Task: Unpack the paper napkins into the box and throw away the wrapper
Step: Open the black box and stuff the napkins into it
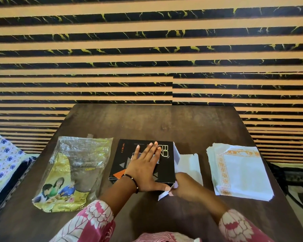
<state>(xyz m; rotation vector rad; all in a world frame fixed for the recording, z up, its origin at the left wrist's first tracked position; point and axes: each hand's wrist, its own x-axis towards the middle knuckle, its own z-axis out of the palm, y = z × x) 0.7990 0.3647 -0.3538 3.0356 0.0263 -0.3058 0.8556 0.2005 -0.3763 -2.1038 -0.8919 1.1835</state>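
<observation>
Napkins (241, 172), right of both hands: light, limp; grip stack edges. Left hand (145, 166) flat on box (166, 165); right hand (184, 186) pinching flap (164, 195).

Two bare forearms enter from bottom of frame. Left sleeve (87, 222), lower left: loose, pink with large white flower and leaf prints, white line veins, ends short of wrist. Right sleeve (238, 227), lower right: same pink-and-white floral fabric. More of same cloth at bottom centre. Bracelet (134, 181) on left wrist: thin strand of small dark beads. Nails on left hand (144, 167) short, pale.
</observation>
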